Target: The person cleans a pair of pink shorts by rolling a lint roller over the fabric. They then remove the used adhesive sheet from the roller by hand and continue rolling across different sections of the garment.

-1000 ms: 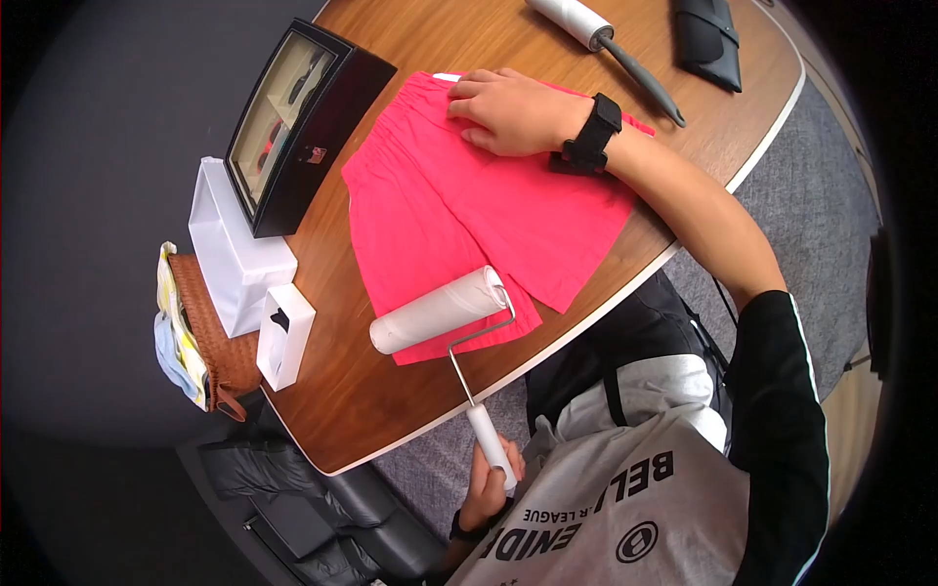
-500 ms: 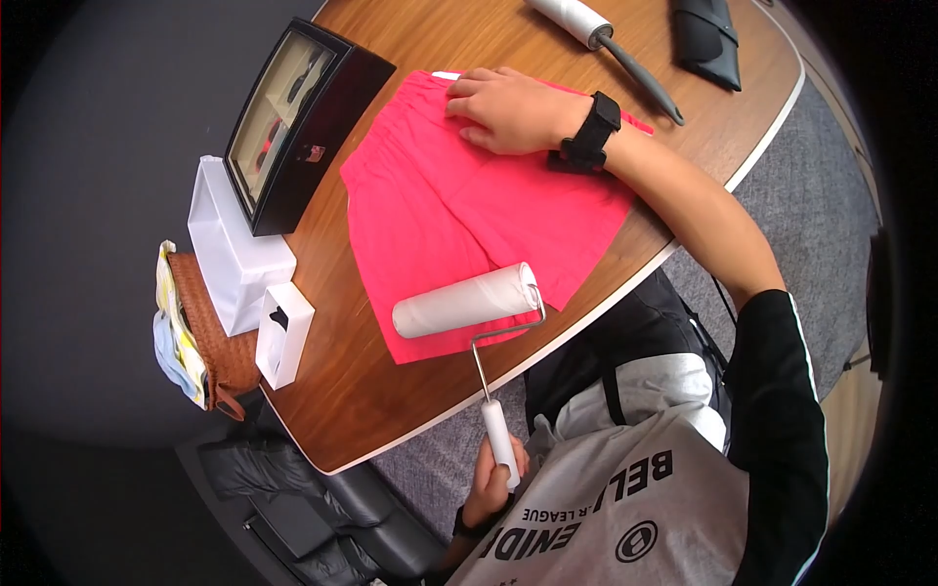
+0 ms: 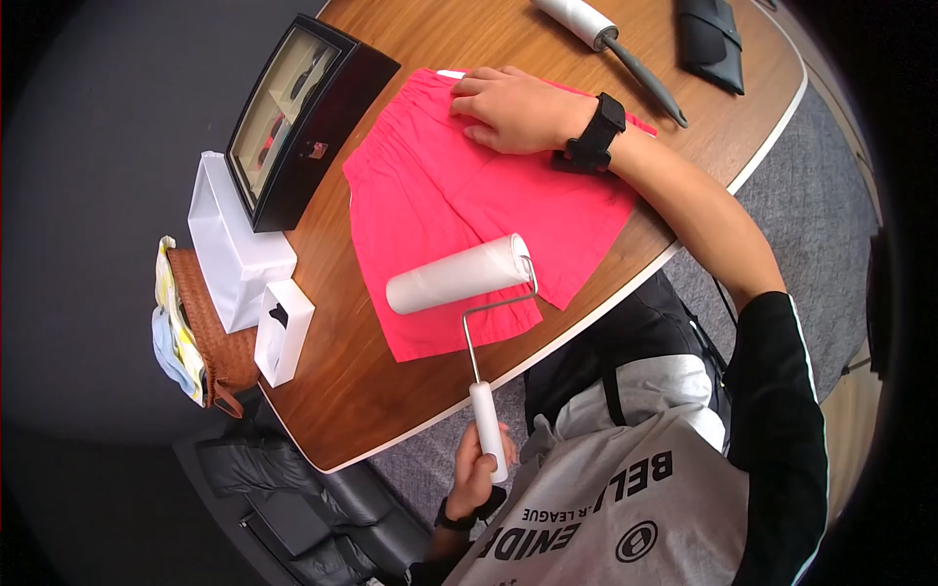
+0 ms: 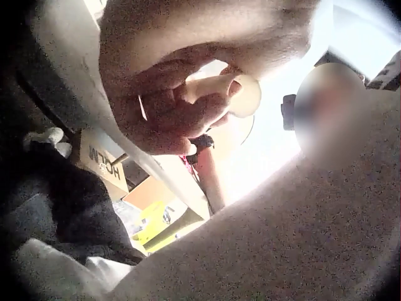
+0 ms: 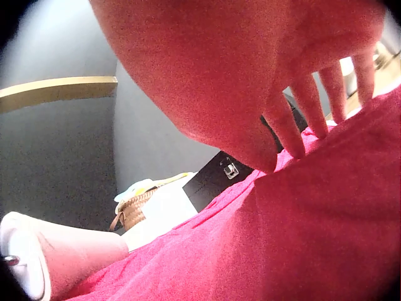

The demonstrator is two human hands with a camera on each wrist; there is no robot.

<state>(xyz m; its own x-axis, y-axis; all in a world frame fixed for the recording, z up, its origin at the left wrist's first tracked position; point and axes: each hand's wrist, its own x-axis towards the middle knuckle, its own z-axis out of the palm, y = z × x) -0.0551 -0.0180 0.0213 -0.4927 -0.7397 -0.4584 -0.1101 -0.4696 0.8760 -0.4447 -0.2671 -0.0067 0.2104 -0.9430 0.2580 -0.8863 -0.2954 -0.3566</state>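
Pink shorts (image 3: 415,205) lie spread on the wooden table. My left hand (image 3: 473,469), beyond the table's edge, grips the white handle of a lint roller (image 3: 459,273). Its wide white roll overlaps the lower leg of the shorts in the head view, and in the right wrist view the roll (image 5: 78,254) appears right at the cloth. Fingers of my left hand (image 4: 182,116) curl round the handle's end in the left wrist view. Near the waistband my right hand (image 3: 518,111) rests on the shorts, fingers extended and fingertips pressing the fabric (image 5: 301,219).
A second lint roller (image 3: 640,73) with a grey handle and a black pouch (image 3: 709,44) lie at the far side. Along the left stand a black display case (image 3: 318,151), a white box (image 3: 239,264), a small white box (image 3: 284,332) and a brown woven basket (image 3: 220,342).
The lint roller has moved right along the leg of the shorts, then a little up toward the waistband, with my left hand following. My right hand has stayed in place.
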